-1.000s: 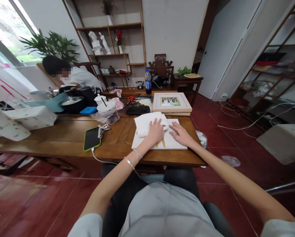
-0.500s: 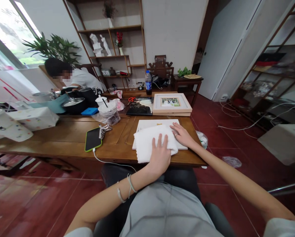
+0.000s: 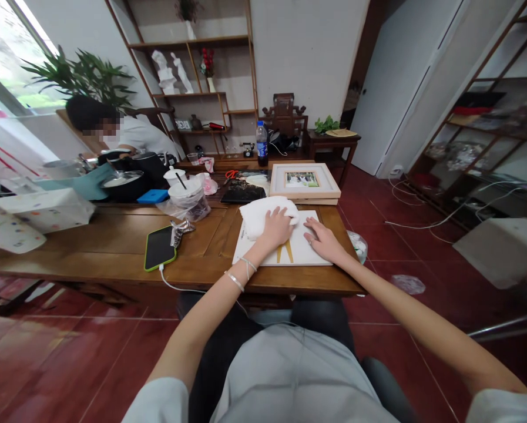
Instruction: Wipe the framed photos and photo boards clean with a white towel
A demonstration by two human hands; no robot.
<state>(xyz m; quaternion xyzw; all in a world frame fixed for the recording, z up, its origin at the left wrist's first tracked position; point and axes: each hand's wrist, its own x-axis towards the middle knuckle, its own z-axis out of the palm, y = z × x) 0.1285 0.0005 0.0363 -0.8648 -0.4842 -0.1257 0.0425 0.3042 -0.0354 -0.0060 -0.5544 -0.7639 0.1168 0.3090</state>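
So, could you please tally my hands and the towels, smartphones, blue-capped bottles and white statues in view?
Left hand and right hand: 2
Towel: 1
Smartphone: 1
Blue-capped bottle: 1
White statues: 2
Total: 7

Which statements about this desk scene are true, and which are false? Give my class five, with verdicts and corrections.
1. The left hand rests on a white towel. True.
2. The right hand grips a bottle. False: it rests on the white board.
3. A white charging cable runs to the smartphone. True.
4. The framed photo lies left of the smartphone. False: it lies to the right.
5. The blue-capped bottle stands upright. True.
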